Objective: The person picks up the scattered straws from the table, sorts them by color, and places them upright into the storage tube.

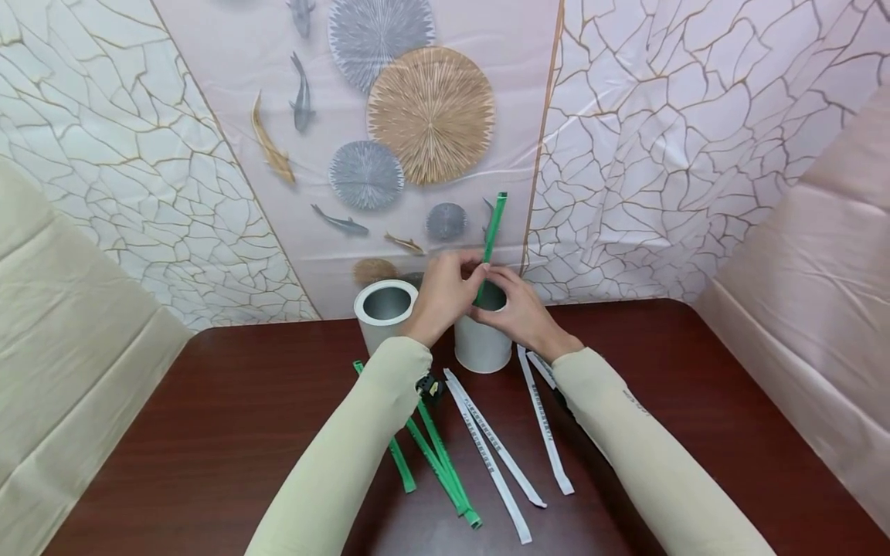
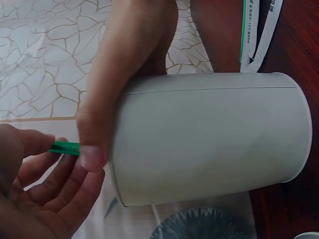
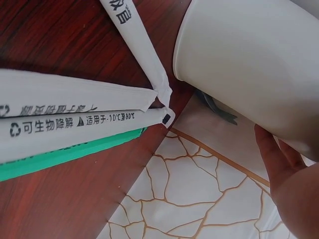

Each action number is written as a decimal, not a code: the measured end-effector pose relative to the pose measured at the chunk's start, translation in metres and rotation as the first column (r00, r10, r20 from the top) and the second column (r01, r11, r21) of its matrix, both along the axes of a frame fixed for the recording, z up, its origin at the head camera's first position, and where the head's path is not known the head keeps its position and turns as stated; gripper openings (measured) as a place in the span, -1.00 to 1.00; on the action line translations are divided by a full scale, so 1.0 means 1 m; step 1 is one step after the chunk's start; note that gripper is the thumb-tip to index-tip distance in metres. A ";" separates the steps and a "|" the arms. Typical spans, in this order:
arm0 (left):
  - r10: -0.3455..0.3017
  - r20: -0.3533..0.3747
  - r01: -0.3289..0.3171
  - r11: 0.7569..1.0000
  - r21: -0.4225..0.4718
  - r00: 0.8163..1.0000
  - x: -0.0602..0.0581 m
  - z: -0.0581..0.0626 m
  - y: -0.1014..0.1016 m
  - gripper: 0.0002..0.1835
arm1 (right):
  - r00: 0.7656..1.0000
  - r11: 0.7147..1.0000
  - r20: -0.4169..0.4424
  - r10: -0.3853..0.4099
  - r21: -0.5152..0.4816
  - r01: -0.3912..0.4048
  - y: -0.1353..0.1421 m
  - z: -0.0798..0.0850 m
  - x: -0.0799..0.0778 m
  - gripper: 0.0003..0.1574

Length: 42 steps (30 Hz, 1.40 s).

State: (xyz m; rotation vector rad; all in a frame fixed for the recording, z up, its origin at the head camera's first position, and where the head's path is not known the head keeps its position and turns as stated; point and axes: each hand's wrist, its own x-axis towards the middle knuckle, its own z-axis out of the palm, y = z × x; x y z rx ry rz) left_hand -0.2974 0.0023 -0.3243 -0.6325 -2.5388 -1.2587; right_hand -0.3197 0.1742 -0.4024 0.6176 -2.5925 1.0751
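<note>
A green paper-wrapped straw (image 1: 494,224) stands nearly upright over the right-hand white can (image 1: 482,345), its lower end at the can's mouth. My left hand (image 1: 445,297) pinches this straw between thumb and fingers; the left wrist view shows the pinch on the green wrapper (image 2: 65,148). At the can's rim, my right hand (image 1: 523,313) holds on, with its thumb (image 2: 92,155) across the mouth edge. Seen from the right wrist, fingers (image 3: 271,152) of that hand lie against the can's side. How deep the straw reaches inside is hidden.
A second white can (image 1: 375,333) stands left of the first, partly behind my left hand. Several green-wrapped straws (image 1: 445,467) lie below my left forearm. Several white-wrapped straws (image 1: 490,455) lie in the middle and right, some partly under the right sleeve (image 1: 647,440). A patterned cloth (image 1: 612,193) hangs behind the table.
</note>
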 end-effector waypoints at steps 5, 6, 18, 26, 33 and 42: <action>-0.030 0.023 0.031 0.999 -0.030 0.999 -0.004 -0.004 -0.002 -0.81 | 1.000 1.000 -0.015 0.003 0.000 -0.003 -0.001 0.000 -0.001 -0.13; -0.038 0.029 0.039 0.999 -0.031 0.999 -0.005 -0.004 -0.003 -0.80 | 1.000 1.000 -0.019 0.003 0.001 -0.003 -0.002 0.000 -0.001 -0.13; -0.092 0.083 0.095 0.995 -0.035 0.992 -0.013 -0.011 -0.004 -0.79 | 1.000 1.000 -0.010 0.001 0.006 -0.001 -0.004 -0.001 -0.002 -0.16; -0.133 0.036 0.135 0.990 -0.043 0.990 -0.003 0.007 -0.023 -0.67 | 1.000 1.000 -0.003 0.000 -0.001 0.000 -0.002 0.000 -0.002 -0.08; -0.126 0.068 0.122 0.991 0.051 0.990 0.041 0.024 -0.080 -0.75 | 1.000 1.000 0.004 0.005 -0.012 -0.005 -0.004 -0.003 -0.002 -0.08; 0.111 0.405 -0.127 0.992 0.012 0.908 0.087 -0.042 -0.155 -0.68 | 1.000 1.000 0.005 0.004 -0.011 -0.004 -0.004 0.000 -0.003 -0.06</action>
